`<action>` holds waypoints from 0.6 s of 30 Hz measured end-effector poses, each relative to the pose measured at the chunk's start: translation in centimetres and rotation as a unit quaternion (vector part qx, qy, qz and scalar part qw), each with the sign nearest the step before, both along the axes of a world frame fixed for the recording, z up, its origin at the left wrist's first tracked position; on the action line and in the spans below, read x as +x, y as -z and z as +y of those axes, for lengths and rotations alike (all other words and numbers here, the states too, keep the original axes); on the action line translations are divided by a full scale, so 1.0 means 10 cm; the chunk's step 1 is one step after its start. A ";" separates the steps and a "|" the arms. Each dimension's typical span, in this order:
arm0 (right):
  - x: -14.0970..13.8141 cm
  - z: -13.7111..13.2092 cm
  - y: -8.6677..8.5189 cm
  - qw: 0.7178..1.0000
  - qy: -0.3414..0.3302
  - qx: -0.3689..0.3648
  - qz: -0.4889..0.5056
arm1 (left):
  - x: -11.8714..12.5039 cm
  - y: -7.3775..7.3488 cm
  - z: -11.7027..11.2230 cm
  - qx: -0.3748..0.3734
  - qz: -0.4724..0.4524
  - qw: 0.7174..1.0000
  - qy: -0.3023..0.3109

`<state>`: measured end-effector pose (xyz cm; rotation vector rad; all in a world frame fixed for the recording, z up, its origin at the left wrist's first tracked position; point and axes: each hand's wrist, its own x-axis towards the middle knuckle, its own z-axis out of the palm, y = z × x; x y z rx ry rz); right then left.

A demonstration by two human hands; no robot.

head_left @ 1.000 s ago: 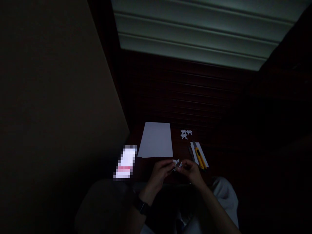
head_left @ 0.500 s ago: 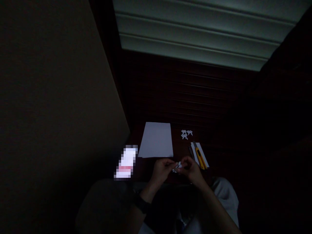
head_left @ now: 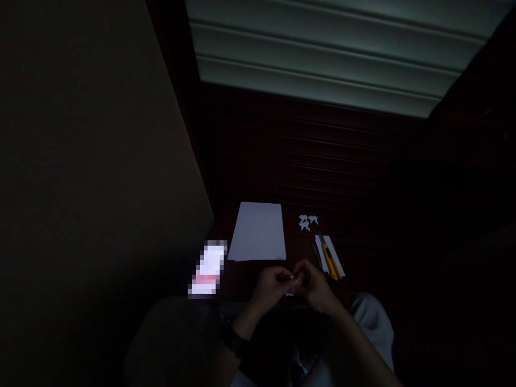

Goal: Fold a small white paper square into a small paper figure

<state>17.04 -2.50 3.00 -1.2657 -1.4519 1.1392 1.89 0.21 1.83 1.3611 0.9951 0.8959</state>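
My left hand and my right hand meet fingertip to fingertip near the front edge of the dark table. Both are closed on a small folded white paper, which their fingers mostly cover; only a sliver shows below them. Beyond my right hand lie several small folded paper figures in a cluster. To its right, a yellow utility knife rests on a white paper strip, with a dark, slim object alongside.
A stack of white paper sheets lies beyond my left hand. Left of it glows a pixelated phone screen. A wall rises at the left, and pale slats stand behind the table. The room is very dark.
My fingers have closed in around the folded paper, so less of it shows. My right hand has shifted slightly left, bringing the fingertips together.
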 end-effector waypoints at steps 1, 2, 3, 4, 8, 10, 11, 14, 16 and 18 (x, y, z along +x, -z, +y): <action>-0.01 0.00 0.02 1.000 0.005 0.001 -0.013 | 0.00 0.03 0.01 0.000 0.005 1.000 -0.006; -0.01 0.00 0.04 1.000 0.012 0.001 -0.021 | 0.00 0.07 0.02 0.003 0.012 1.000 -0.013; -0.01 0.00 0.05 1.000 0.016 0.000 -0.025 | 0.00 0.10 0.02 0.009 0.019 0.999 -0.025; -0.01 0.01 0.07 1.000 0.016 -0.001 -0.026 | 0.00 0.13 0.03 0.016 0.024 0.999 -0.040; -0.03 0.01 0.15 0.999 -0.029 -0.035 -0.010 | 0.01 0.21 0.03 0.045 0.045 0.993 -0.098; -0.04 0.02 0.20 0.996 -0.056 -0.072 0.022 | 0.01 0.23 0.02 0.054 0.051 0.991 -0.110; -0.05 0.02 0.22 0.993 -0.061 -0.092 0.039 | 0.01 0.24 0.02 0.059 0.053 0.991 -0.109; -0.06 0.03 0.29 0.986 -0.044 -0.143 0.066 | 0.00 0.24 0.01 0.049 0.046 0.995 -0.068; -0.06 0.05 0.35 0.985 -0.020 -0.165 0.053 | 0.00 0.24 0.00 0.028 0.037 0.998 -0.031; -0.06 0.06 0.39 0.985 0.002 -0.169 0.014 | 0.00 0.23 0.00 0.018 0.031 0.999 -0.010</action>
